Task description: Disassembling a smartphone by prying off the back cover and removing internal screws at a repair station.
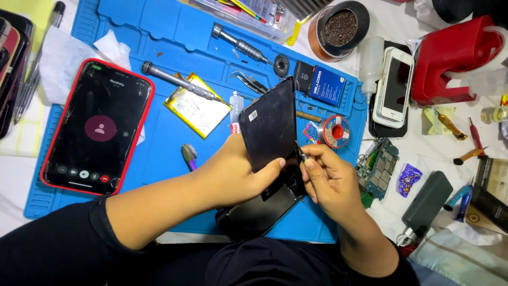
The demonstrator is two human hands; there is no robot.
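Left hand (pixel 233 177) gripping tilted black panel (pixel 269 124), right hand (pixel 328 177) pinching thin tool (pixel 300 153), blue-labelled battery (pixel 320 82) behind

Head view. The left hand (pixel 233 177) holds a black panel (pixel 269 123) tilted upright over a dark phone body (pixel 259 212) at the near edge of the blue mat (pixel 159 153). The right hand (pixel 328 177) pinches a thin tool (pixel 300 153) against the panel's right edge. A red-cased phone (pixel 98 127) lies at the mat's left, beside a flat battery (pixel 197 106) and two screwdrivers (pixel 177 80).
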